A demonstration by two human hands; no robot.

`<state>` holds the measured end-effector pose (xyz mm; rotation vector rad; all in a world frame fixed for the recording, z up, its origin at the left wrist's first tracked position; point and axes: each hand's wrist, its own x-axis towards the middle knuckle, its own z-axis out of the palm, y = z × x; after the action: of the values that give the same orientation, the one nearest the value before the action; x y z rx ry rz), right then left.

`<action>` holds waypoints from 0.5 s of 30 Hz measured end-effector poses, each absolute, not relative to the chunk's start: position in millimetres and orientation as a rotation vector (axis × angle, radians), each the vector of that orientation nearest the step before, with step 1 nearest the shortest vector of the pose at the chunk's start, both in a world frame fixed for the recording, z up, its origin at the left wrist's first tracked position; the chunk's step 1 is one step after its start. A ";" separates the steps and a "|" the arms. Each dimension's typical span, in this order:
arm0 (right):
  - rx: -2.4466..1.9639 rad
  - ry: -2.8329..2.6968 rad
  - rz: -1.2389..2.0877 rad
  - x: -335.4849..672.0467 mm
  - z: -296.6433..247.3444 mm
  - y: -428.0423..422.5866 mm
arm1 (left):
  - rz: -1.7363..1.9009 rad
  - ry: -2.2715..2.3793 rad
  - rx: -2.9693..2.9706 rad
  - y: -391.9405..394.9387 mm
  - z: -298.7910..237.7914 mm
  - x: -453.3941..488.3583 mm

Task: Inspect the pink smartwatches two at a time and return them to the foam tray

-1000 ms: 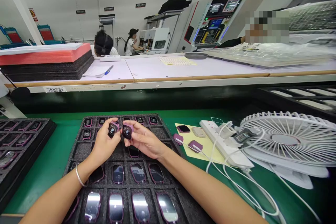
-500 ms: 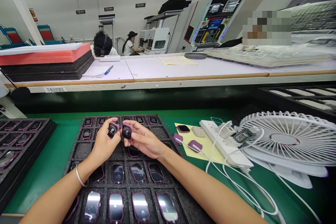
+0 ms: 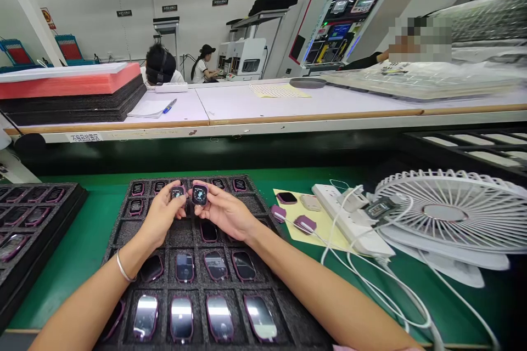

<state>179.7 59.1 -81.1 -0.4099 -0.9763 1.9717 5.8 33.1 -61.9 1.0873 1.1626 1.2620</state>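
- The left watch body, a small purple-cased piece with a lit screen, sits just left of the frame's centre. The left hand has its grip closed on it, thumb against fingertips.
- The right watch body, also lit, is just beside it on the right. I cannot tell whether the two touch. The right hand clasps it by its edges with the screen facing the camera.
- Both hands hover over the far rows of a black foam tray in the lower middle of the frame.
- The tray's nearer pockets hold rows of dark, glossy watch bodies, and a few pockets beside the hands are bare.
- A silver bracelet circles the left wrist.
- A second foam tray, also filled with watch bodies, lies at the lower left edge.
- Both trays rest on the green counter.
- Right of the middle tray, a yellow sheet carries several loose watch bodies.
- A white power strip lies partly on the sheet's right side, and white cables trail from it toward the lower right.
- A white fan lies face up at the right edge.
- Across the upper half runs a long white counter.
- At its upper left end sits a stack of foam sheets, black with red on top.
- Two people sit beyond it at upper centre.
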 end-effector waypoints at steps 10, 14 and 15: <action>-0.580 -0.993 1.829 179.0 -87.2 63.1 | 1.261 1.001 1.018 35.5 -60.2 0.4; -0.595 -1.085 1.733 178.7 -90.0 61.3 | 1.231 1.025 1.067 33.5 -59.8 1.3; -0.594 -1.100 1.721 178.8 -90.3 61.0 | 1.227 1.032 1.074 33.2 -59.9 1.6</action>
<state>178.8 61.0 -90.3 -0.5935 -1.0996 1.7207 1.6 33.2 -59.9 1.0743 1.0322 1.2273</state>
